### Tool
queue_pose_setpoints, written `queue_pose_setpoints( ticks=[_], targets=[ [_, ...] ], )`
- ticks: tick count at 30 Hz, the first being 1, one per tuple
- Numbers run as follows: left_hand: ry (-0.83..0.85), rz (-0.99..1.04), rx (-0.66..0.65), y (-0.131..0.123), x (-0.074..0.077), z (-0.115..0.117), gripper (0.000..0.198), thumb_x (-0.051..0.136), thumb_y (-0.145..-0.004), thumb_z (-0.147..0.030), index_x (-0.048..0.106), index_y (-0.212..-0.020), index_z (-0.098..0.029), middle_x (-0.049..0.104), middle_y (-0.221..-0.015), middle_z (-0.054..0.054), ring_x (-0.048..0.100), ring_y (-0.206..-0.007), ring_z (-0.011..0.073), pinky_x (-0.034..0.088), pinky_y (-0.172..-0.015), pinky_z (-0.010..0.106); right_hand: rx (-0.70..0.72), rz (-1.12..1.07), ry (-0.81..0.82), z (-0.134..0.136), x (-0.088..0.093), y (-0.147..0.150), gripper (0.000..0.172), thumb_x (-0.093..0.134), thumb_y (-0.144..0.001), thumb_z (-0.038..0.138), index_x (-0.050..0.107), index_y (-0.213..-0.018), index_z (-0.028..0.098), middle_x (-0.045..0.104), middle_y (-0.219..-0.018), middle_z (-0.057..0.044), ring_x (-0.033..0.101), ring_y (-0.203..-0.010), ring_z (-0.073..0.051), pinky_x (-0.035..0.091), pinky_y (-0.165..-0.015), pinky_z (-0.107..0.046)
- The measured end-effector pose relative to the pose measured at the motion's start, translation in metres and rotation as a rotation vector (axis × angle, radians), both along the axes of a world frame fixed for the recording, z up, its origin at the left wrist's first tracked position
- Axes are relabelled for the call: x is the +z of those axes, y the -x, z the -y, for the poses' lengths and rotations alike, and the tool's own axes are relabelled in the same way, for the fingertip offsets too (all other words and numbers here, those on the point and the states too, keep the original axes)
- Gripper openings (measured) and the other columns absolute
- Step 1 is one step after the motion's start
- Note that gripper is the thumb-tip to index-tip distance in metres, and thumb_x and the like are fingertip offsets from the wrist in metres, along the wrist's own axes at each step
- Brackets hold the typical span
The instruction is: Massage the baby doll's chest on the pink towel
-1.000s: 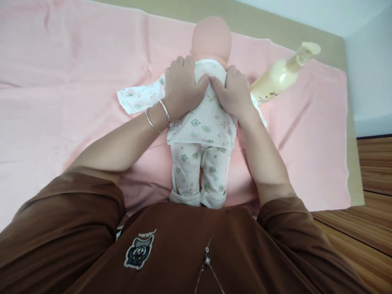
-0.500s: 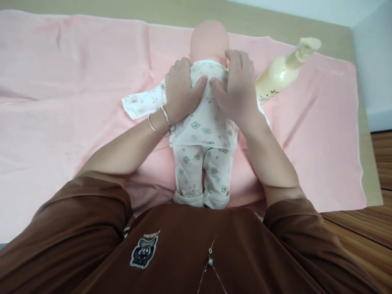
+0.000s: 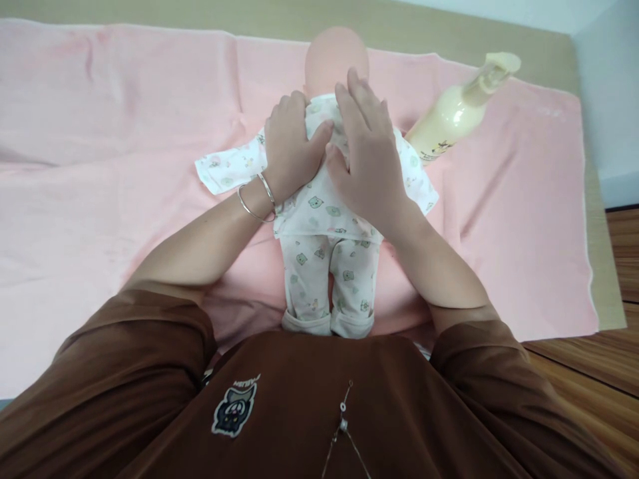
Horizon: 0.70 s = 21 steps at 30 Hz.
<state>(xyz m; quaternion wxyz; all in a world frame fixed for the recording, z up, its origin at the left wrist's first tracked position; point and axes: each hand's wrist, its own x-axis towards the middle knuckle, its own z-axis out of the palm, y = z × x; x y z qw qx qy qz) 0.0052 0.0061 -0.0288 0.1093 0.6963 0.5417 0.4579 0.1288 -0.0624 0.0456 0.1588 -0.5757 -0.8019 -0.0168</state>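
Pink cloth point(image 3: 164, 100) spread under everything, reaching well out past the fingers on both sides. Doll point(image 3: 322, 199) on it, seemingly face down, back directly below both hands, head point(image 3: 333, 56) just beyond the fingertips, trousers point(image 3: 307, 273) on the wearer's side of the wrists. Probably light, firm in head and body, not fragile; thin top point(image 3: 327, 219) looks soft and likely to slide or bunch, so best hold is around both sides of the trunk, not by cloth or the loose sleeve point(image 3: 232, 163) outside the left fingers. Bottle point(image 3: 449, 116) sits just outside the right fingers, apart from them. Right hand point(image 3: 377, 166): fingers straight, narrow gaps, thumb well out, grasping nothing; over the upper back, contact pressure can't tell. Left hand point(image 3: 292, 146): fingers close together, curved over the shoulder, thumb spread wide onto the back; touching, can't tell if gripping.
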Motion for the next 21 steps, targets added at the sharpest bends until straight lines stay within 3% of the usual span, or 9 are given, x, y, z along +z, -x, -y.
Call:
queue_pose_setpoints(
  ticks=[2,6,12,17,21],
  targets=[
    [0.033,0.042,-0.033,0.001,0.001,0.000,0.023,0.062,-0.080,-0.025,0.040,-0.076,-0.028,0.047,-0.079,0.005,0.043,-0.080,0.0270,0.032,-0.070,0.043,-0.022,-0.002,-0.055,-0.002,-0.004,0.001,0.059,0.037,-0.080,0.007,0.027,-0.138,0.010,0.021,-0.147,-0.007,0.016,-0.137,-0.019,0.017,-0.116,-0.039],
    [0.053,0.049,-0.022,0.001,0.001,0.000,0.023,0.062,-0.081,-0.025,0.039,-0.077,-0.027,0.045,-0.080,0.005,0.045,-0.083,0.0268,0.033,-0.076,0.045,-0.014,-0.013,-0.006,-0.010,-0.022,-0.001,0.050,0.038,-0.082,0.016,0.037,-0.132,0.014,0.031,-0.143,-0.005,0.022,-0.135,-0.020,0.018,-0.115,-0.044],
    [0.049,0.034,-0.052,0.002,0.005,0.003,0.016,0.056,-0.082,-0.031,0.041,-0.078,-0.030,0.048,-0.082,0.006,0.045,-0.084,0.0295,0.032,-0.073,0.044,0.014,-0.049,-0.128,0.001,-0.008,-0.001,0.051,0.033,-0.085,0.016,0.033,-0.135,0.013,0.027,-0.144,-0.003,0.020,-0.135,-0.014,0.019,-0.116,-0.034],
    [0.043,-0.013,-0.020,0.001,0.006,0.004,0.015,0.053,-0.086,-0.030,0.040,-0.078,-0.028,0.048,-0.081,0.004,0.043,-0.080,0.0245,0.031,-0.072,0.040,-0.023,-0.048,0.026,-0.004,-0.020,0.003,0.052,0.033,-0.085,0.026,0.031,-0.136,0.028,0.026,-0.144,0.008,0.017,-0.137,-0.017,0.016,-0.116,-0.043],
    [0.038,-0.033,0.009,0.000,0.002,0.001,0.018,0.055,-0.086,-0.025,0.039,-0.079,-0.027,0.046,-0.081,0.003,0.041,-0.080,0.0218,0.029,-0.072,0.038,-0.024,-0.108,0.061,-0.009,-0.029,0.003,0.056,0.033,-0.083,0.028,0.027,-0.137,0.037,0.023,-0.144,0.014,0.014,-0.137,-0.017,0.011,-0.116,-0.045]
  ],
)
